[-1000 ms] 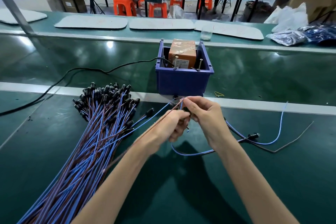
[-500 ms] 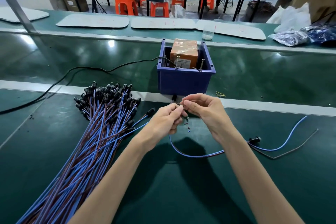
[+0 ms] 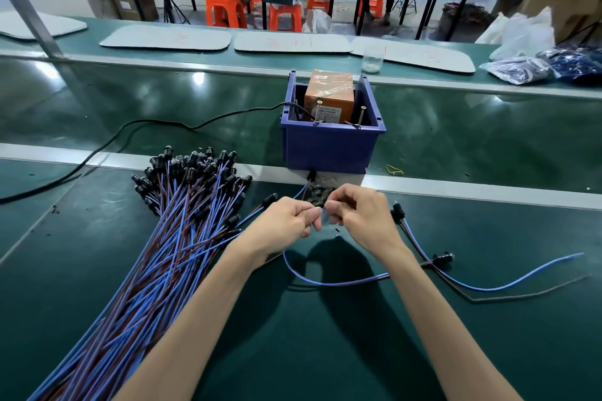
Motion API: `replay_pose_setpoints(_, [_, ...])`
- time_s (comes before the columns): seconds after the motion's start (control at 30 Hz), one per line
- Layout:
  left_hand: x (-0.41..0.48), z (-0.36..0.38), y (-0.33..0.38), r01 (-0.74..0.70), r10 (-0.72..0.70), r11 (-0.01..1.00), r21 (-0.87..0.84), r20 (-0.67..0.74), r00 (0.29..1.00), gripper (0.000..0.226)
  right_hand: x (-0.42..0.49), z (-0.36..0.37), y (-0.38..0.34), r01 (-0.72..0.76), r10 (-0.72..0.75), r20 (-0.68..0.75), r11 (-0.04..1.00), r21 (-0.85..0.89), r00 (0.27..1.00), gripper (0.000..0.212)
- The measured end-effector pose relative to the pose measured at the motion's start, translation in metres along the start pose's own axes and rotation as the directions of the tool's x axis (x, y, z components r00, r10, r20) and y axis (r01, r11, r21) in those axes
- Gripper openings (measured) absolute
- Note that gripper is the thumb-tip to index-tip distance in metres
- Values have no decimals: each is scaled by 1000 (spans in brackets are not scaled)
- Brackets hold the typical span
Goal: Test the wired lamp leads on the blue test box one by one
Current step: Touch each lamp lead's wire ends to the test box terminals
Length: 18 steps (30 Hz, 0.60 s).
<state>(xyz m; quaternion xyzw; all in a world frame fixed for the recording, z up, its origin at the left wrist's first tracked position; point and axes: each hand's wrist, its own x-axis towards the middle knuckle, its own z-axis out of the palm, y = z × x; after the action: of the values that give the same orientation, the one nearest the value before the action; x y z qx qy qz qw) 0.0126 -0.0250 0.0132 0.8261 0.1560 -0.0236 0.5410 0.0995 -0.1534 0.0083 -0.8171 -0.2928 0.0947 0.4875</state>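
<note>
The held lead is a thin blue wire sagging in a loop below the hands, above the green surface just in front of the blue test box. The fingers of the left hand and right hand pinch its ends close together. A black lamp holder now shows beside the right hand, unseen half a second ago

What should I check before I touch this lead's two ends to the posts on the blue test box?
1. One wire end pinched in the left hand: ok.
2. Other end pinched in the right hand: ok.
3. Both posts on the blue test box free: ok.
4. Wire ends on the posts: not ok, the hands are short of the box.
5. The black cord reaches the box: ok; powered, cannot tell.
6. Lamp of the held lead in view: cannot tell.
</note>
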Motion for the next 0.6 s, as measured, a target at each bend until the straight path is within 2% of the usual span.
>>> replay_pose_setpoints(0.13, [1, -3, 1, 31, -27, 995, -92, 39, 999, 39, 1, 7, 2, -100, 105, -30, 985, 140, 994, 26])
replay_pose_setpoints(0.23, [1, -6, 1, 47, -40, 994, -101, 68, 997, 39, 4, 12, 6, -155, 163, -19, 963, 222, 986, 27])
replay_pose_setpoints(0.33, [-3, -13, -2, 70, -54, 988, -134, 117, 992, 38, 10, 5, 14, -202, 234, -101, 946, 254, 967, 27])
replay_pose_setpoints(0.4, [-5, -21, -3, 66, -44, 981, -184, 123, 991, 36, 12, -8, 20, -184, 214, -173, 968, 173, 961, 26])
replay_pose_setpoints(0.47, [-6, -25, -1, 55, -23, 962, -268, 119, 993, 35, 13, -15, 22, -119, 128, -184, 991, 62, 975, 24])
replay_pose_setpoints(0.53, [-5, -24, 5, 46, -5, 927, -373, 111, 994, 33, 12, -15, 20, -31, 20, -54, 974, -224, 998, 40])
replay_pose_setpoints(0.57, [-5, -24, 9, 44, 3, 897, -439, 104, 995, 32, 11, -14, 19, 30, -16, 38, 911, -412, 999, 48])
replay_pose_setpoints(0.6, [-6, -25, 14, 36, 14, 857, -515, 93, 996, 31, 8, -14, 15, 75, -48, 65, 852, -518, 997, 51])
